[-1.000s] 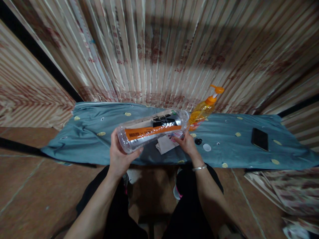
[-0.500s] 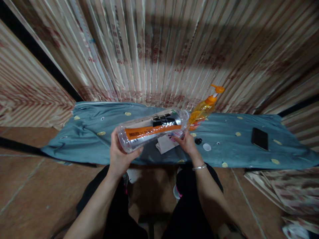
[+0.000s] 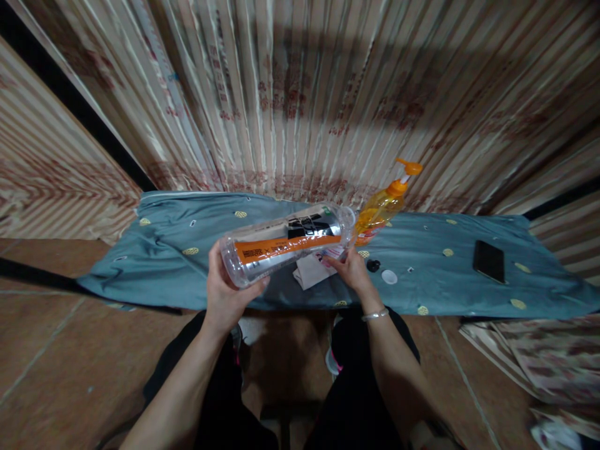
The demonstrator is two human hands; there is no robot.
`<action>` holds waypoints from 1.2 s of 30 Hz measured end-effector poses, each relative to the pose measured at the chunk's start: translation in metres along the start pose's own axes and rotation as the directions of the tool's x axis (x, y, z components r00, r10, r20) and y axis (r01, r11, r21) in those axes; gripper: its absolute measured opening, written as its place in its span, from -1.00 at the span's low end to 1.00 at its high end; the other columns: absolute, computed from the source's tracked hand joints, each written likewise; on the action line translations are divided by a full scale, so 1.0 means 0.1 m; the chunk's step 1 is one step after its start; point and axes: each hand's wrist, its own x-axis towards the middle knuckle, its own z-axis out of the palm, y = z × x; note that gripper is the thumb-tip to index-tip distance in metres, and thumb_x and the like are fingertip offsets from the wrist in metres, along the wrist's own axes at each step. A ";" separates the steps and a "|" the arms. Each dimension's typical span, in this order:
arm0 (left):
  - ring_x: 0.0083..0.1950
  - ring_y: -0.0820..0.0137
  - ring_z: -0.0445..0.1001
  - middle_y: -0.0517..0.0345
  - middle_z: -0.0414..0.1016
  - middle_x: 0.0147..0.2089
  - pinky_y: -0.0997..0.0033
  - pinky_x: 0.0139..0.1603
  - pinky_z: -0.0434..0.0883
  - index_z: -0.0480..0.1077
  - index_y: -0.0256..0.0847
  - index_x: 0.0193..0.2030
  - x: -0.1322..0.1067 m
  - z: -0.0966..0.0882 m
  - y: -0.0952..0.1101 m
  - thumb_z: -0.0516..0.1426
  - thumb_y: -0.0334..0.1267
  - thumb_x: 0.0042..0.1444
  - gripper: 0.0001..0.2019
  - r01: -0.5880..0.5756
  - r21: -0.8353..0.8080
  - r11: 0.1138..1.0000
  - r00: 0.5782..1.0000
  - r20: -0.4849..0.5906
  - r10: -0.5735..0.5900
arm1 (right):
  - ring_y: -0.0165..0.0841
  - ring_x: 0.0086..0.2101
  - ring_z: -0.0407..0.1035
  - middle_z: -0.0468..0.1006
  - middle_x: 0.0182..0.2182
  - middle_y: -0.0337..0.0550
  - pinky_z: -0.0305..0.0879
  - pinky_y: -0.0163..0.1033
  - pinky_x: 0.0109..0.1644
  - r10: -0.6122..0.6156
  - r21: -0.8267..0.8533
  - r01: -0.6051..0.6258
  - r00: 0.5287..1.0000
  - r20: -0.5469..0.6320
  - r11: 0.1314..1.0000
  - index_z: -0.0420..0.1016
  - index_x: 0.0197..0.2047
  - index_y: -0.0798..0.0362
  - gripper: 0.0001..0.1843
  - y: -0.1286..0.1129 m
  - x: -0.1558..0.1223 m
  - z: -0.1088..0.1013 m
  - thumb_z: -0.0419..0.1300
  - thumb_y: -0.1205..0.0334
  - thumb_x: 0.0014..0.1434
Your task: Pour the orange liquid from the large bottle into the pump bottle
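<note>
My left hand [image 3: 225,294] is wrapped round the base of a clear plastic bottle [image 3: 285,244] with an orange and black label, held nearly level above the blue cloth [image 3: 178,262]. Its open mouth points right. My right hand [image 3: 351,270] is closed near the bottle's mouth and pinches something small I cannot make out. Just behind the mouth stands an orange pump bottle [image 3: 382,206], tilted. A folded white paper [image 3: 312,272] lies under the bottle on the cloth.
A black cap [image 3: 373,265] and a white cap [image 3: 389,277] lie on the cloth right of my hand. A black phone [image 3: 488,261] lies farther right. Striped curtains [image 3: 300,94] hang behind. Tiled floor [image 3: 60,362] and my knees are below.
</note>
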 end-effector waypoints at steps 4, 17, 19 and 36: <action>0.27 -0.09 0.67 -0.11 0.60 0.23 -0.09 0.25 0.71 0.35 -0.10 0.35 0.01 0.00 0.01 0.63 0.27 -0.23 0.07 -0.002 -0.003 1.000 1.000 0.000 0.002 | -0.20 -0.44 0.40 0.62 -0.42 -0.20 0.33 -0.11 -0.29 -0.007 0.007 0.007 1.000 0.017 1.000 0.51 0.08 -0.06 -0.45 -0.01 0.00 -0.02 0.47 -0.12 0.11; 0.28 -0.09 0.66 -0.10 0.59 0.27 -0.07 0.25 0.71 0.33 -0.09 0.37 0.00 0.00 0.00 0.61 0.28 -0.19 0.06 -0.006 0.016 1.000 1.000 0.007 0.006 | -0.21 -0.45 0.38 0.66 -0.37 -0.13 0.30 -0.11 -0.30 0.007 0.010 -0.007 1.000 0.008 1.000 0.53 0.05 -0.03 -0.45 -0.03 0.00 -0.03 0.49 -0.09 0.09; 0.29 -0.09 0.66 -0.11 0.59 0.26 -0.07 0.26 0.70 0.33 -0.10 0.37 0.00 0.01 0.00 0.61 0.27 -0.18 0.06 -0.010 0.006 1.000 1.000 0.004 0.010 | -0.20 -0.45 0.39 0.67 -0.36 -0.11 0.29 -0.11 -0.30 0.006 0.005 -0.006 1.000 0.008 1.000 0.53 0.07 -0.02 -0.43 -0.02 0.00 -0.02 0.49 -0.10 0.09; 0.28 -0.09 0.67 -0.13 0.60 0.27 -0.08 0.24 0.71 0.35 -0.12 0.35 0.01 0.00 0.01 0.64 0.21 -0.22 0.05 -0.010 0.002 1.000 1.000 -0.003 0.010 | -0.18 -0.44 0.42 0.67 -0.36 -0.13 0.34 -0.09 -0.30 -0.015 0.019 0.015 1.000 0.014 1.000 0.51 0.10 -0.05 -0.43 0.02 0.02 -0.02 0.50 -0.06 0.08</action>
